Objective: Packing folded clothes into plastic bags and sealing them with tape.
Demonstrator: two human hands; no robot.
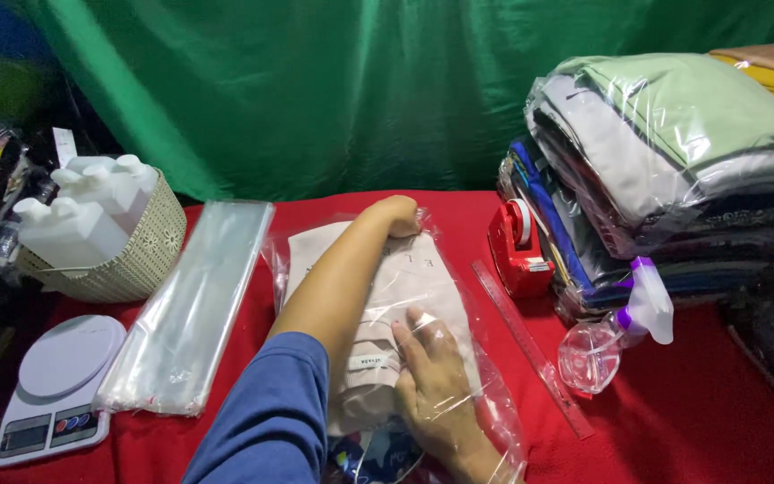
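Note:
A folded beige garment [405,278] lies inside a clear plastic bag [494,403] on the red tablecloth [674,421]. My left arm, in a blue sleeve, stretches along the garment. My left hand [396,215] is curled into a fist at the garment's far end, against the end of the bag. My right hand [432,381] lies flat on the near part of the garment, fingers extended, with the bag's film draped over it. A patterned dark fabric shows just below it at the table's near edge.
A stack of clear bags [190,305] lies to the left, beside a white kitchen scale [55,381] and a woven basket [141,260] of white bottles. To the right are a clear ruler [530,350], a red tape dispenser [517,246], a spray bottle [615,332] and a pile of bagged clothes [674,170].

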